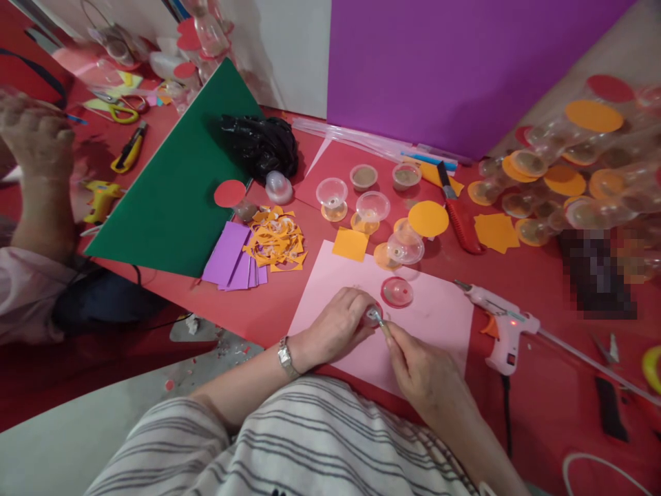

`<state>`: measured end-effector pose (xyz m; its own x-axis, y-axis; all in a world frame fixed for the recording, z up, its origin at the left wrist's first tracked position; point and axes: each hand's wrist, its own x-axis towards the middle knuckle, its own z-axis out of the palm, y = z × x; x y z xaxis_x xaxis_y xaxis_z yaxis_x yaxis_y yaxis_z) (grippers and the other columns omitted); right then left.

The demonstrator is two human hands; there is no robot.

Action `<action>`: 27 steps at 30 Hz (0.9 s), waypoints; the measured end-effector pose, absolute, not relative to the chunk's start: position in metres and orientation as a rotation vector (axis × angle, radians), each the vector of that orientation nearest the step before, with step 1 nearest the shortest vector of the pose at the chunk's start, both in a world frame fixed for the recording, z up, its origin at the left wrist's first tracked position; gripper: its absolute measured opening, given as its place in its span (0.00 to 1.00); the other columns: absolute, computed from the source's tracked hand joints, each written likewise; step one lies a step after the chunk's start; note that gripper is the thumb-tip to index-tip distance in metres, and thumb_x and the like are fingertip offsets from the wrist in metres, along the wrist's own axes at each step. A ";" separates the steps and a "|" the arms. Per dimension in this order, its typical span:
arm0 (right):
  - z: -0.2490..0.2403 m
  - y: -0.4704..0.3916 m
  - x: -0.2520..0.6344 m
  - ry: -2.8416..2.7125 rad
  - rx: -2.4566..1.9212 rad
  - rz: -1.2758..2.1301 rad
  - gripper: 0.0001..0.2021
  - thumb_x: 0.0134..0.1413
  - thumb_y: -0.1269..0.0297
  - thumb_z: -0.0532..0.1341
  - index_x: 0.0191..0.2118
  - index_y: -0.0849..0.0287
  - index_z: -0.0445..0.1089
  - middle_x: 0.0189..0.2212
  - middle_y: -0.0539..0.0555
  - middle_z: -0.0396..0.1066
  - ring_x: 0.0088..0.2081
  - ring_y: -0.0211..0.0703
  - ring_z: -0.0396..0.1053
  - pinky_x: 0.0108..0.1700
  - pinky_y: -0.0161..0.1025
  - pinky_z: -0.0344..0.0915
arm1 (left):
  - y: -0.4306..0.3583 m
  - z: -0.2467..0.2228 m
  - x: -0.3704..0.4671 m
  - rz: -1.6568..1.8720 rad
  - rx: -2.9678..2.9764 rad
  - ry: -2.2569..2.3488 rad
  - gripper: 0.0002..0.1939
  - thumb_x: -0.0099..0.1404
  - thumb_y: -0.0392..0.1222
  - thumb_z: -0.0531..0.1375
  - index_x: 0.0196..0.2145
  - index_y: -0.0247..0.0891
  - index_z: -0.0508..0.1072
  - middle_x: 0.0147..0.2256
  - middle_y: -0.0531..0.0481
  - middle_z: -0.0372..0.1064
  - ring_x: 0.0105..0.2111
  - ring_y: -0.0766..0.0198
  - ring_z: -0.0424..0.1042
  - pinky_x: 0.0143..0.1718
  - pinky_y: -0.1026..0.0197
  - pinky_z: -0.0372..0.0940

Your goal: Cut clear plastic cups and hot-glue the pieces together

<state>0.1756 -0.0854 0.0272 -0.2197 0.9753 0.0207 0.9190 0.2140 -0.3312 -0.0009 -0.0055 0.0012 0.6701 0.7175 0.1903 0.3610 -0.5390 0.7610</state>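
Over a pink sheet (438,331), my left hand (338,325) is closed around a small clear plastic cup (372,314), partly covered by the fingers. My right hand (426,372) grips a thin tool with a metal tip (381,320). Its tip meets the cup; its exact kind is unclear. Just beyond the hands lies a clear plastic cup with a red disc (396,293). Farther back stand clear cups joined to orange discs, one of them a cup (372,207) near an orange square (350,244). A pink glue gun (498,320) rests at the right, its light on.
A green board (180,186) leans at the left beside orange paper scraps (276,238) and purple cards (232,255). A red-handled cutter (461,220) lies behind the sheet. Several cup-and-disc pieces (565,180) are stacked at right. Another person's hand (38,131) is at far left.
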 end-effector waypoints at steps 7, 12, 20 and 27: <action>0.034 -0.086 0.170 -2.311 -1.785 0.008 0.17 0.69 0.64 0.50 0.50 0.63 0.74 0.28 0.51 0.80 0.19 0.36 0.73 0.20 0.35 0.58 | -0.005 0.000 0.000 0.658 2.157 0.813 0.09 0.67 0.37 0.58 0.45 0.37 0.64 0.43 0.42 0.72 0.43 0.57 0.69 0.49 0.52 0.67; 0.038 -0.091 0.173 -2.317 -1.739 -0.018 0.17 0.69 0.66 0.49 0.49 0.64 0.74 0.27 0.51 0.79 0.19 0.35 0.73 0.20 0.34 0.57 | -0.005 0.004 -0.001 0.645 2.162 0.800 0.09 0.68 0.38 0.56 0.46 0.36 0.65 0.44 0.41 0.71 0.44 0.57 0.69 0.50 0.53 0.67; 0.038 -0.097 0.176 -2.221 -1.782 0.285 0.21 0.70 0.65 0.45 0.46 0.63 0.75 0.32 0.56 0.81 0.22 0.40 0.77 0.20 0.33 0.63 | -0.004 0.003 -0.001 0.646 2.199 0.797 0.19 0.63 0.30 0.54 0.52 0.37 0.64 0.48 0.39 0.69 0.49 0.55 0.68 0.52 0.51 0.67; 0.027 -0.099 0.171 -2.058 -1.881 0.471 0.21 0.68 0.65 0.45 0.47 0.60 0.75 0.31 0.57 0.81 0.26 0.45 0.79 0.25 0.35 0.68 | -0.005 0.004 -0.002 0.648 2.181 0.805 0.24 0.59 0.30 0.58 0.53 0.37 0.62 0.50 0.38 0.67 0.51 0.53 0.67 0.52 0.48 0.67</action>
